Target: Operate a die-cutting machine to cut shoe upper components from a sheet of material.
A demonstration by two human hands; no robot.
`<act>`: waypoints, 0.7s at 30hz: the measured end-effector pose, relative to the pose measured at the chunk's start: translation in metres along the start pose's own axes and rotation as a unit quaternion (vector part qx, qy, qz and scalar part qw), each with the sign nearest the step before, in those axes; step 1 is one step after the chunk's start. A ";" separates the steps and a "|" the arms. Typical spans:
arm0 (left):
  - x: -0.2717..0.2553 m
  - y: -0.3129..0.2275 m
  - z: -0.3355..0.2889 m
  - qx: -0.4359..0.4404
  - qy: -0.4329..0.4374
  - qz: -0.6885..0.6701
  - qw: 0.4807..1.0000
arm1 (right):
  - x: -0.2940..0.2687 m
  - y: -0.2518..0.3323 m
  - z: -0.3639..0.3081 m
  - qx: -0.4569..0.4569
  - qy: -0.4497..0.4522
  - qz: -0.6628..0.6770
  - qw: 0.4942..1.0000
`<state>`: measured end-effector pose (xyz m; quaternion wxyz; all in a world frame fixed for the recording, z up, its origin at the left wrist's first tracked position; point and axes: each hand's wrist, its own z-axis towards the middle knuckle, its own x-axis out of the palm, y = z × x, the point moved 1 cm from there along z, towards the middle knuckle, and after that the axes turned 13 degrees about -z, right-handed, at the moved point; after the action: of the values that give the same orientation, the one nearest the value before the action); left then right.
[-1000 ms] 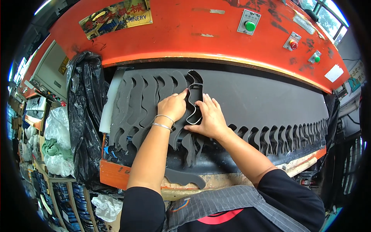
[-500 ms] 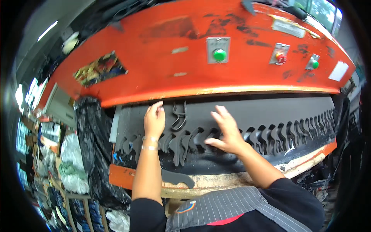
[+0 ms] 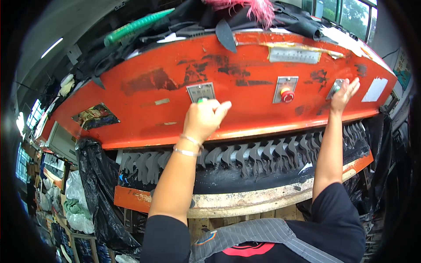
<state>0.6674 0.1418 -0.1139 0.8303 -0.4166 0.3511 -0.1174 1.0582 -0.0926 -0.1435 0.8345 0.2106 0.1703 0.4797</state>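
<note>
My left hand (image 3: 205, 117) is curled into a fist with the thumb sticking out, against a green push button (image 3: 202, 101) on the front of an orange-red press (image 3: 144, 111). Most of that button is hidden behind the hand. At the right-hand button plate (image 3: 335, 83), my right hand (image 3: 344, 94) rests its palm side by another green button, fingers stretched upward. Below the press beam, a dark grey sheet (image 3: 228, 154) shows its wavy cut front edge, with narrow strips hanging down. The beam hides the area behind them.
A red mushroom-shaped button (image 3: 287, 95) sits between my hands. A worn pale board (image 3: 245, 203) runs along the front. Black plastic sheeting (image 3: 103, 188) hangs at the left. Dark scraps, a green roll (image 3: 136, 27) and pink strands (image 3: 245, 8) lie on top of the press.
Both hands have risen from over the grey sheet to the two green buttons. My view has tilted up. The metal cutting die on the sheet is now out of sight.
</note>
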 end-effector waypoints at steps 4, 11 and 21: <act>0.015 0.021 -0.062 -0.030 0.030 -0.135 0.990 | -0.049 0.063 -0.052 0.072 0.043 0.116 0.990; 0.012 0.046 -0.206 -0.241 0.098 0.005 0.966 | -0.194 0.238 -0.071 0.282 0.342 0.828 0.343; -0.025 0.067 -0.288 -0.142 -0.028 0.265 0.953 | -0.238 0.333 -0.033 0.039 0.421 0.906 -0.040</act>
<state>0.4468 0.0203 -0.2705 0.7733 -0.4251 0.4388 0.1698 0.6849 -0.1435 0.0199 0.5479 0.0231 -0.1723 -0.8183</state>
